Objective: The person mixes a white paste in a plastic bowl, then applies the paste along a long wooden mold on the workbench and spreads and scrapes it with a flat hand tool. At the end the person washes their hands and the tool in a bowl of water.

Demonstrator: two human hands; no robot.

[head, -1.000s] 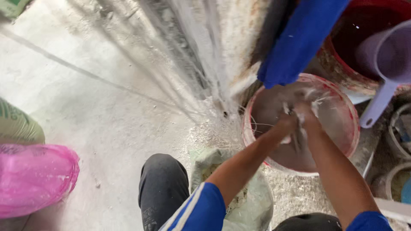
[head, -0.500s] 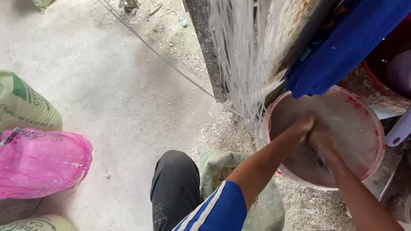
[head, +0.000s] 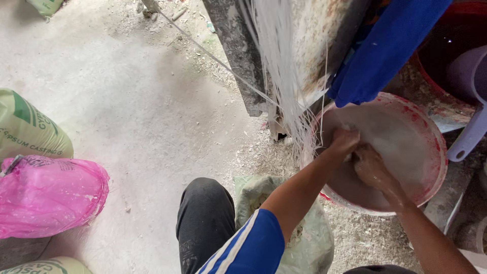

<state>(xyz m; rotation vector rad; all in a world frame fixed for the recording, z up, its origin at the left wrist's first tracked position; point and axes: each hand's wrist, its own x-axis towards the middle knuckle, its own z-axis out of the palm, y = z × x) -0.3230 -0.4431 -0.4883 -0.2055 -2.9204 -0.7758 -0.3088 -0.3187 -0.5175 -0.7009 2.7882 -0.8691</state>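
A round red basin holding cloudy whitish liquid stands on the floor at the right. Both my hands are inside it. My left hand is curled like a fist near the basin's far left rim, where a bundle of white fibres hangs down from a stained upright board; it seems closed on wet strands. My right hand lies just beside it, coated in the liquid, its fingers sunk and hard to read. My blue sleeve with white stripes shows on the left arm.
A blue cloth hangs over the basin's far edge. A pale purple scoop leans by a dark red bucket at the right. A pink bag and green sacks lie left. A greenish sack lies by my knee.
A second ago my hands held pale strands just above the liquid; now both are pressed lower into the basin. The view has swung, bringing the sacks at the left further in.
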